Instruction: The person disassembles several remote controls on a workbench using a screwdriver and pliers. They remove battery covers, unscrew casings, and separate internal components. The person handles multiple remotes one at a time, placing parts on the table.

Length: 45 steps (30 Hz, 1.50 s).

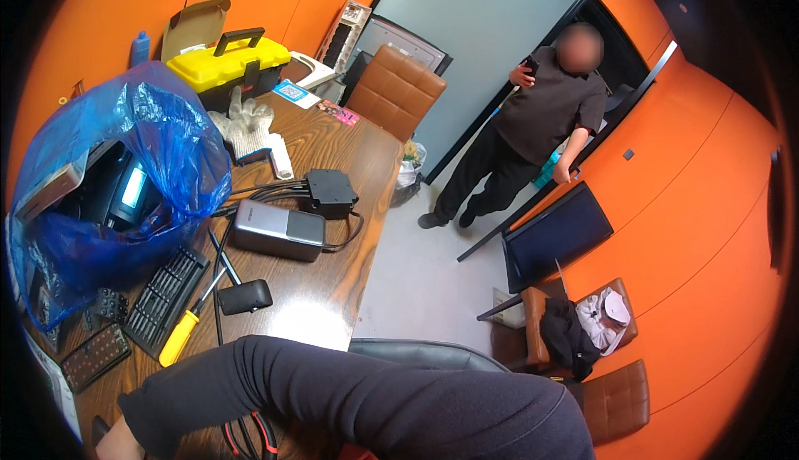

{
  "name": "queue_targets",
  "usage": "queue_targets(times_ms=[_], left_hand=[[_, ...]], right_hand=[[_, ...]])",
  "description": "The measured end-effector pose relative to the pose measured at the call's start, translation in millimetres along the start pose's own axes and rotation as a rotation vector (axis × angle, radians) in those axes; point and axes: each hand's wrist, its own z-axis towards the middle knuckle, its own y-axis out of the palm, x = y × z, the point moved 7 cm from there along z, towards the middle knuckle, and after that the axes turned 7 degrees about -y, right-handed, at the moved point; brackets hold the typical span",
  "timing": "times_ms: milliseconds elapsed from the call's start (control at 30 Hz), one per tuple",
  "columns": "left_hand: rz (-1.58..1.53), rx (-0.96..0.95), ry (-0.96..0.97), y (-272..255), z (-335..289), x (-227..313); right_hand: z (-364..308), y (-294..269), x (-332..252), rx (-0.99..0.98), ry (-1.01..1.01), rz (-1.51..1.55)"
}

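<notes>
A dark-sleeved arm, which looks like my right, crosses the lower part of the view from right to left. My right hand (121, 443) is cut off at the lower left edge, its fingers hidden, beside a dark thing I cannot make out. Near the sleeve lie a yellow-handled screwdriver (178, 339), a black case of small driver bits (166, 300) and a dark perforated block (95, 358). A cable with red parts (265, 437) shows below the forearm. My left hand is out of view.
On the wooden table (366, 177) are a blue plastic bag (187, 135) holding devices, a grey power bank (279, 228), a black box with cables (330, 191), gloves (247, 127) and a yellow toolbox (225, 64). A person (541, 110) stands near the doorway holding a phone. Brown chairs (395, 89) stand around.
</notes>
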Motion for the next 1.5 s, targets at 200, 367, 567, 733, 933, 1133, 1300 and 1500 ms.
queue_targets(times_ms=[200, 367, 567, 733, 933, 1133, 1300, 1500], left_hand=[[-0.009, 0.043, 0.016, -15.1, 1.4, 3.3], [-0.024, 0.092, 0.037, -30.4, 0.7, 8.2], [-0.041, 0.163, 0.080, -55.8, -5.1, 18.8], [-0.060, 0.252, 0.156, -91.5, -18.1, 39.8], [-0.163, 0.448, 0.413, -184.1, -106.8, 113.2], [-0.457, 0.425, 0.576, -249.3, -191.1, 152.3], [-0.548, 0.070, 0.491, -231.5, -170.7, 135.2], [-0.736, 0.007, 0.497, -201.3, -160.5, 113.4]], right_hand=[[-0.8, -0.1, -9.5, -0.006, 0.009, 0.005], [1.7, 3.3, -13.8, -0.013, 0.025, 0.014], [4.6, 8.6, -16.9, -0.009, 0.043, 0.025], [14.3, 2.5, -39.1, 0.024, 0.096, 0.109], [2.9, -5.6, -60.0, 0.169, 0.427, 0.690], [3.0, -5.0, -55.8, 0.254, 0.669, 0.653], [-8.6, -16.5, -68.4, 0.191, 0.785, 0.101], [-44.5, -19.7, -146.0, 0.289, 0.669, -0.455]])
